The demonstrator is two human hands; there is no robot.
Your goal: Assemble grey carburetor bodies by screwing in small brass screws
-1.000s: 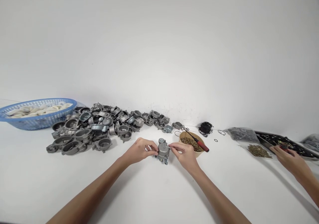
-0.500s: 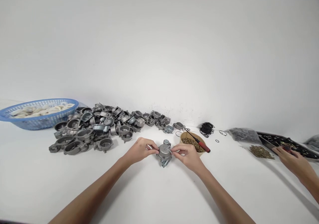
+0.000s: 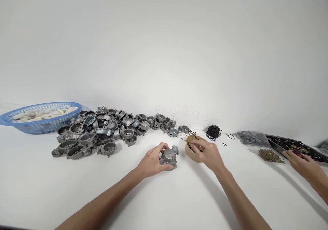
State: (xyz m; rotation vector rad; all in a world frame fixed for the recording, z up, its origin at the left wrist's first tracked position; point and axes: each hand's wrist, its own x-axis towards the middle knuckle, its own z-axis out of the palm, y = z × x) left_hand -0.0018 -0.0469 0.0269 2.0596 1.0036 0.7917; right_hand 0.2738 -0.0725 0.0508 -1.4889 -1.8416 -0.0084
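Observation:
My left hand [image 3: 153,161] is closed around a round grey cast-metal housing [image 3: 169,156] on the white table, thumb at the near side and fingers at the far side. The housing has a small round cap on top. My right hand [image 3: 208,154] reaches into a tan bowl [image 3: 190,154] of small brass-coloured screws [image 3: 190,145]. Its fingers are bent together among the screws, and whatever they pinch is hidden. A screwdriver's dark shaft [image 3: 194,134] sticks out beyond the bowl's rim; my right hand covers its handle.
Left lies a heap of grey metal housings [image 3: 107,148], beside a blue basket [image 3: 41,129] of whitish parts. Black rubber rings [image 3: 213,131] lie at the back. On the right, another person's hand [image 3: 304,165] is near bagged brass pieces [image 3: 270,156] and a dark tray [image 3: 294,145].
My right hand has left the housing and moved right into the bowl, covering the screwdriver's handle. My left hand has shifted from a fingertip hold to a wider grasp round the housing.

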